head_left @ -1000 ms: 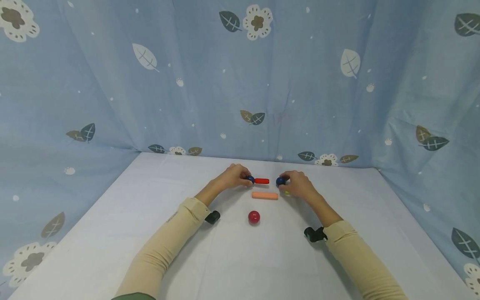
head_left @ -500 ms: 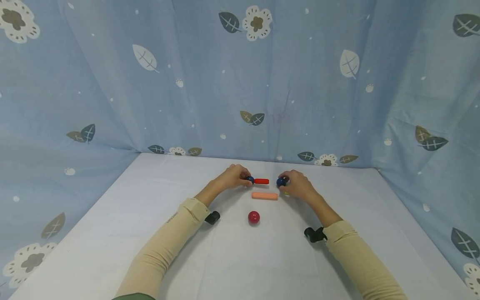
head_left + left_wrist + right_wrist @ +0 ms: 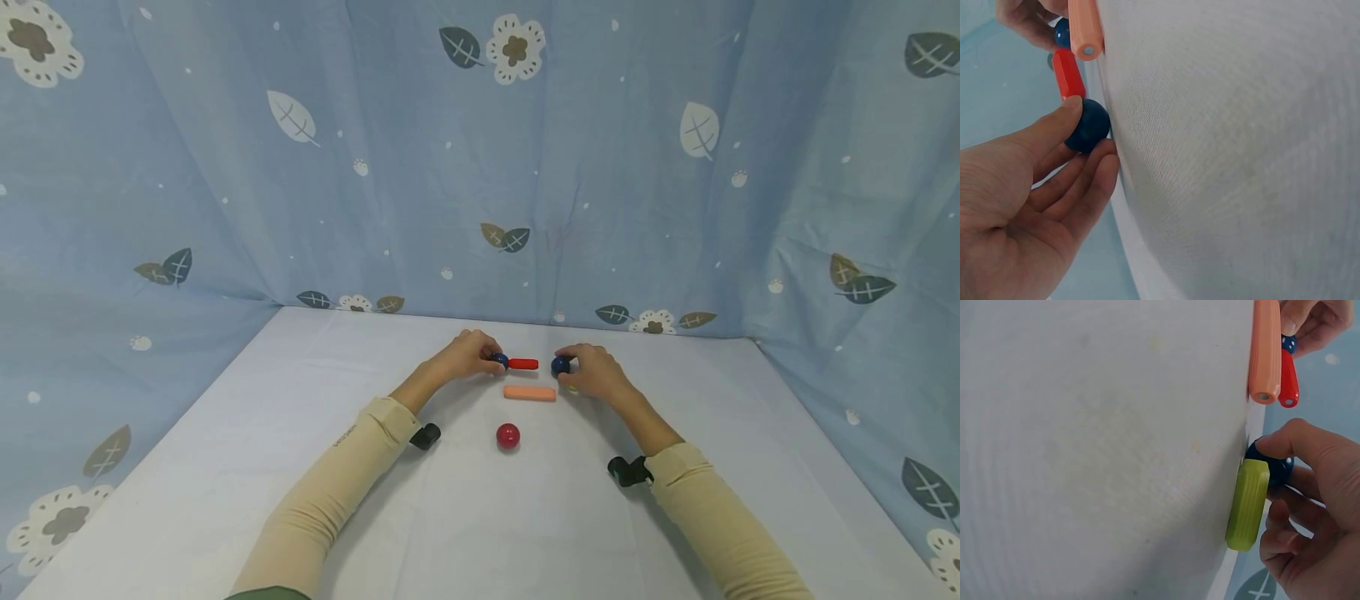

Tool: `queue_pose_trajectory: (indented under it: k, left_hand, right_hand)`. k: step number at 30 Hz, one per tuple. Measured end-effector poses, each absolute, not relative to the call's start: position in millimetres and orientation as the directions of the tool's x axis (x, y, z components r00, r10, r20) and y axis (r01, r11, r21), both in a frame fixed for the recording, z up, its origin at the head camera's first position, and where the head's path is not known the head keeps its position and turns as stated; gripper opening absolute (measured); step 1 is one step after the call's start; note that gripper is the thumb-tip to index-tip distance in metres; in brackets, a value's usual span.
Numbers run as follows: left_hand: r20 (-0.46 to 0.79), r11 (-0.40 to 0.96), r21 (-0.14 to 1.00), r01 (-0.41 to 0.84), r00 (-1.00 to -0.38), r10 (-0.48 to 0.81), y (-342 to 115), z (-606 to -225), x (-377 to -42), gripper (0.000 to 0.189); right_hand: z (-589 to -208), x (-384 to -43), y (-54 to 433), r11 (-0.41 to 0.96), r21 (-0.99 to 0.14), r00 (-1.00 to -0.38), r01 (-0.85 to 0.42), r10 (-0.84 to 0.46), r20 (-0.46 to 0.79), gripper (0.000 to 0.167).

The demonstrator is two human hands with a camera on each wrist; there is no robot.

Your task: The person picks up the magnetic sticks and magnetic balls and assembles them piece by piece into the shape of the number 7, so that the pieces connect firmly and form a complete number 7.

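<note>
Pinching glossy blue balls: left hand (image 3: pixel 463 357) fingers on one (image 3: pixel 1087 125), right hand (image 3: pixel 596 372) fingers on another (image 3: pixel 559 365); smooth red rod (image 3: pixel 522 363) between.

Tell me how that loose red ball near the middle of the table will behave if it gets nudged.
The red ball looks round and glossy and sits on a flat white tablecloth, so it would probably roll freely at a light push. Nothing touches it to stop it; the orange stick lies apart. Its smooth shine suggests it is hard and perhaps slippery to pinch.
</note>
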State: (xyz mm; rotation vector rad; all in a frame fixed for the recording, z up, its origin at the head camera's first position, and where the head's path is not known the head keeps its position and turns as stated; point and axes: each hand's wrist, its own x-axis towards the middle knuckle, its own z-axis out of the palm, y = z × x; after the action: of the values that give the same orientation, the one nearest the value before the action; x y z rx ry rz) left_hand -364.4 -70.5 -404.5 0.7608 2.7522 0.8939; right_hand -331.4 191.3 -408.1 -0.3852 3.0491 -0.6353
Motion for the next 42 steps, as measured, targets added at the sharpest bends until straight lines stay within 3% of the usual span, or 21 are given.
queue_pose_trajectory:
  k: [21,42]
  left_hand:
    - [-0.011,0.716,0.573,0.4,-0.869,0.495,-68.4,-401.6,-363.1,0.032]
    - [-0.01,0.732,0.547,0.405,-0.872,0.49,-64.2,-398.6,-360.7,0.034]
  right_hand:
    - [-405.1,-328.5,191.8,0.857,-0.468,-0.975,-0.217,-0.218,0.052,0.041]
    - [-406.8,-326.7,192.5,0.845,-0.472,-0.966,-0.25,-0.248,0.067,0.041]
